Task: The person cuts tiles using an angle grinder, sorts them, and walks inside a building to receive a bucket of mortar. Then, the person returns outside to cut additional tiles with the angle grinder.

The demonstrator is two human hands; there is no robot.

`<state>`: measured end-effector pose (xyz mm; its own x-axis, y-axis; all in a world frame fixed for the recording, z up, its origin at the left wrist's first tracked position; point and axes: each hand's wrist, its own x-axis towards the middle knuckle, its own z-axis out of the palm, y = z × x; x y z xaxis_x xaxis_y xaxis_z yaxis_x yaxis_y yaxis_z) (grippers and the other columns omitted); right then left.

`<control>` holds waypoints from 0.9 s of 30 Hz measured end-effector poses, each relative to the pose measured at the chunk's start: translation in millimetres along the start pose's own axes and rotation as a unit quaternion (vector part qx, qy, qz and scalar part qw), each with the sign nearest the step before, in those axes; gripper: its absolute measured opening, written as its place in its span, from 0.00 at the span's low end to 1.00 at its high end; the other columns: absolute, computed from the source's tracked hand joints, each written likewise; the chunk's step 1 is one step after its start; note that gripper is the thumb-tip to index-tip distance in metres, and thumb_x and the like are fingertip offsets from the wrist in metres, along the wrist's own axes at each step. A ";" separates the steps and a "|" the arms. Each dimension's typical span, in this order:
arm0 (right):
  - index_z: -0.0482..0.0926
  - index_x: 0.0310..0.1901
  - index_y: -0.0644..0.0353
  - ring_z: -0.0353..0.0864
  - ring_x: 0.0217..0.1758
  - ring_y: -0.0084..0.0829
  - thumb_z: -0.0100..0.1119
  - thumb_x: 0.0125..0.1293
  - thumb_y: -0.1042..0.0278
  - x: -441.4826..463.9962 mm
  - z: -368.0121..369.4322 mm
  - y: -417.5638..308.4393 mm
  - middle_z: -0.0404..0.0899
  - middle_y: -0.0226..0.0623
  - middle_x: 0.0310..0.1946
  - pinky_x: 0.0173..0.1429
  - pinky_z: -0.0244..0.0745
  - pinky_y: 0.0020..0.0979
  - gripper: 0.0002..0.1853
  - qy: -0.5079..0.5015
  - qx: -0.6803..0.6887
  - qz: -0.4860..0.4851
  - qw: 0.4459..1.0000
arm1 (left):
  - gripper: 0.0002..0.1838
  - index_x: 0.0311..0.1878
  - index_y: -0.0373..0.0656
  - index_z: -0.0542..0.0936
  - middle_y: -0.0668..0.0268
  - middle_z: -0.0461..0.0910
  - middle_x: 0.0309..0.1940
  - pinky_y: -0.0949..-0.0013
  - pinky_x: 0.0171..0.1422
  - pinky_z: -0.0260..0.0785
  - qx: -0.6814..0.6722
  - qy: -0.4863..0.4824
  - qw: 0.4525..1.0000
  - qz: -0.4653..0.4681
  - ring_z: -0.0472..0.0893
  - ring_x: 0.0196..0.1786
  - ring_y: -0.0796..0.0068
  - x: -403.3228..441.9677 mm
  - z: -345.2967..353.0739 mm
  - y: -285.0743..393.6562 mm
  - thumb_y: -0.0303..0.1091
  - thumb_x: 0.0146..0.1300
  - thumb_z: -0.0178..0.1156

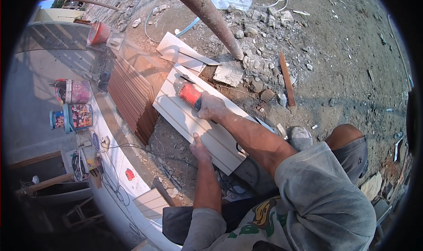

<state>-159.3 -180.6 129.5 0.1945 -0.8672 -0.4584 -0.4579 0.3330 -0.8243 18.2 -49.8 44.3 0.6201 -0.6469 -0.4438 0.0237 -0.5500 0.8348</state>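
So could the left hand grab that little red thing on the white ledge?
Probably, with a stretch: just low stuff like rubble seems to lie between the left hand and the little red thing. It would have to leave the striped board first.

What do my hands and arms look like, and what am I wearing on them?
Your left hand and right hand are bare, with no gloves or watch visible; the right looks dusty. Both forearms are uncovered below loose, short grey sleeves, which look smudged.
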 end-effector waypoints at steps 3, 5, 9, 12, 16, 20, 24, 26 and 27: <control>0.69 0.53 0.68 0.82 0.49 0.49 0.65 0.49 0.60 1.2 0.7 1.8 0.81 0.53 0.42 0.53 0.76 0.41 0.31 -0.003 0.000 -0.002 1.000 | 0.41 0.57 0.22 0.64 0.44 0.73 0.50 0.59 0.50 0.74 -0.007 -0.012 1.000 0.004 0.78 0.47 0.57 0.6 0.0 -0.8 0.58 0.64 0.58; 0.69 0.53 0.68 0.82 0.49 0.49 0.65 0.48 0.60 0.9 1.6 2.3 0.81 0.53 0.41 0.53 0.76 0.41 0.31 -0.002 0.005 -0.007 1.000 | 0.41 0.57 0.22 0.63 0.45 0.73 0.50 0.59 0.49 0.74 -0.005 -0.006 1.000 0.003 0.78 0.46 0.57 -0.8 0.4 -0.1 0.58 0.64 0.58; 0.69 0.52 0.69 0.82 0.49 0.49 0.65 0.48 0.60 1.6 2.7 2.6 0.81 0.54 0.41 0.53 0.76 0.41 0.31 0.005 -0.008 -0.006 1.000 | 0.42 0.58 0.22 0.62 0.44 0.72 0.51 0.59 0.50 0.74 -0.020 -0.002 1.000 0.001 0.78 0.47 0.57 -5.9 3.1 4.4 0.57 0.64 0.59; 0.69 0.52 0.68 0.82 0.49 0.49 0.66 0.48 0.60 -1.5 -0.2 0.7 0.81 0.54 0.41 0.53 0.76 0.41 0.31 0.005 -0.009 0.001 1.000 | 0.42 0.59 0.22 0.61 0.44 0.71 0.52 0.59 0.50 0.74 -0.021 0.000 1.000 -0.003 0.78 0.48 0.57 -8.4 4.8 8.4 0.57 0.63 0.60; 0.70 0.51 0.68 0.82 0.48 0.49 0.66 0.47 0.59 0.3 3.8 5.1 0.82 0.54 0.41 0.52 0.76 0.41 0.30 0.013 -0.005 -0.011 1.000 | 0.42 0.59 0.22 0.60 0.44 0.71 0.52 0.59 0.51 0.74 -0.018 0.032 0.999 -0.010 0.78 0.48 0.57 -12.0 6.9 10.7 0.56 0.63 0.60; 0.71 0.50 0.68 0.82 0.48 0.49 0.66 0.47 0.59 0.1 6.5 7.6 0.82 0.54 0.40 0.51 0.76 0.41 0.30 0.020 -0.010 -0.008 1.000 | 0.43 0.60 0.21 0.60 0.43 0.70 0.53 0.58 0.51 0.74 -0.027 0.003 1.000 -0.008 0.77 0.49 0.56 -6.1 2.6 5.1 0.57 0.62 0.61; 0.71 0.50 0.68 0.83 0.47 0.49 0.66 0.47 0.59 -0.1 6.3 8.5 0.82 0.54 0.40 0.51 0.76 0.41 0.30 0.022 -0.013 -0.012 1.000 | 0.43 0.60 0.21 0.60 0.42 0.71 0.53 0.58 0.51 0.74 -0.015 -0.005 1.000 -0.006 0.77 0.49 0.56 -2.3 1.3 2.2 0.57 0.62 0.61; 0.71 0.50 0.68 0.83 0.47 0.49 0.66 0.47 0.59 0.3 6.2 7.7 0.82 0.54 0.40 0.51 0.76 0.41 0.30 0.020 -0.014 -0.012 1.000 | 0.43 0.59 0.21 0.61 0.42 0.71 0.53 0.58 0.51 0.74 -0.010 0.003 1.000 -0.010 0.77 0.49 0.56 -2.3 2.1 2.3 0.57 0.62 0.61; 0.71 0.50 0.68 0.82 0.47 0.49 0.66 0.47 0.59 1.3 6.5 7.5 0.81 0.54 0.40 0.51 0.76 0.42 0.30 0.017 -0.011 -0.012 1.000 | 0.43 0.59 0.22 0.62 0.43 0.71 0.52 0.58 0.50 0.75 -0.020 0.014 1.000 -0.010 0.78 0.49 0.56 -2.2 3.6 1.2 0.57 0.62 0.60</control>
<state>-156.8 -176.8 120.5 0.1760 -0.8872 -0.4264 -0.4727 0.3038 -0.8272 14.0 -50.9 45.1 0.6413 -0.6205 -0.4513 0.0669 -0.5408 0.8385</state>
